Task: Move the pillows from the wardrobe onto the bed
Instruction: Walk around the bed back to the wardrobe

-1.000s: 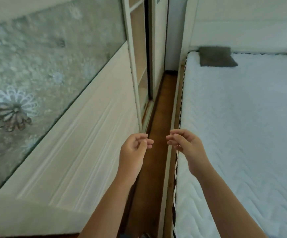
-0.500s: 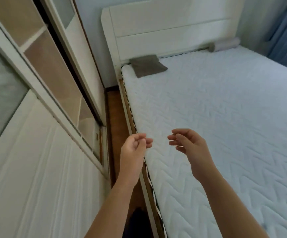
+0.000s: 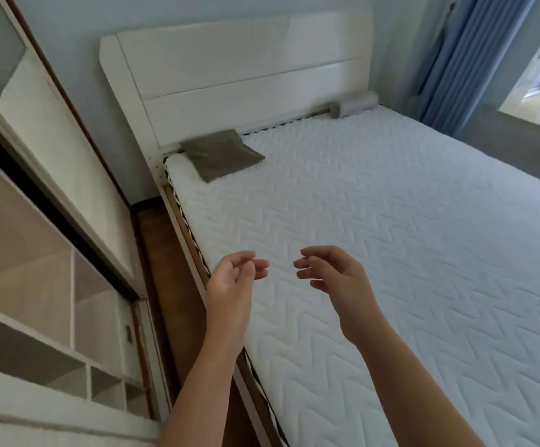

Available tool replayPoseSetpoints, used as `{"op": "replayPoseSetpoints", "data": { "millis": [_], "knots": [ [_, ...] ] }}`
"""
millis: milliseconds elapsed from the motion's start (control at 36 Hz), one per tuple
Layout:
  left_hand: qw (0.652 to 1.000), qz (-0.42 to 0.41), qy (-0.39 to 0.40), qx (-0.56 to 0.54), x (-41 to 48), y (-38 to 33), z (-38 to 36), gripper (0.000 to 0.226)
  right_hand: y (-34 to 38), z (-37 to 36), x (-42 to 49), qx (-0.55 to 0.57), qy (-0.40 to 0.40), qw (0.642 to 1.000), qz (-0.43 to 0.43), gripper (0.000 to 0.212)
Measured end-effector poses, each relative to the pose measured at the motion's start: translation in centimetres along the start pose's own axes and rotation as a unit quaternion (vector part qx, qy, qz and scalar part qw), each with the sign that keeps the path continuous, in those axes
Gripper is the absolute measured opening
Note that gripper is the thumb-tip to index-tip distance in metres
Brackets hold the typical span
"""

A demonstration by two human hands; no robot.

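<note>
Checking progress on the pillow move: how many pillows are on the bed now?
2. A flat brown pillow lies at the headboard corner nearest the wardrobe; a pale roll-shaped one lies at the opposite headboard corner. More may be hidden inside the wardrobe.

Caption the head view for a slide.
Left hand and right hand, both empty, hover over the white quilted mattress; a flat grey-brown pillow lies by the white headboard.

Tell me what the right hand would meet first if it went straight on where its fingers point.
Probably the left hand: the right hand hangs over the bed, its fingers aimed across the gap at it. Depth is unclear, so it might pass by.
</note>
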State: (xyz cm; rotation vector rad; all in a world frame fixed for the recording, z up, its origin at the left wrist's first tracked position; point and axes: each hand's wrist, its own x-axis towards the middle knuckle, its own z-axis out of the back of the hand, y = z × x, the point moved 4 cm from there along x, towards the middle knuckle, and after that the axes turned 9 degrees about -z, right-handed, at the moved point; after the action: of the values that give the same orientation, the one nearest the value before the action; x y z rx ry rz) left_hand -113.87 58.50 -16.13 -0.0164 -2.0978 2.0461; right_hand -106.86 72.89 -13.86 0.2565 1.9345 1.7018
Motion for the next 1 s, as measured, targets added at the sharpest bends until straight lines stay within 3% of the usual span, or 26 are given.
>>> {"op": "replayPoseSetpoints", "data": {
  "millis": [306,806,1000],
  "knots": [
    [1.0,-0.005,0.008,-0.002,2.8,-1.3,1.1,0.021,1.8,-2.0,1.8,-0.005,-0.012,1.0,-0.002,0.015],
    [0.99,-0.007,-0.122,0.071,-2.5,0.3,8.5,0.02,-1.4,-7.7,0.6,-0.005,0.117,0.993,-0.006,0.019],
    [0.984,0.067,-0.142,0.088,0.0,3.7,11.9,0.018,-3.6,-11.3,4.1,0.0,0.144,0.988,-0.049,0.018]
  ]
}}
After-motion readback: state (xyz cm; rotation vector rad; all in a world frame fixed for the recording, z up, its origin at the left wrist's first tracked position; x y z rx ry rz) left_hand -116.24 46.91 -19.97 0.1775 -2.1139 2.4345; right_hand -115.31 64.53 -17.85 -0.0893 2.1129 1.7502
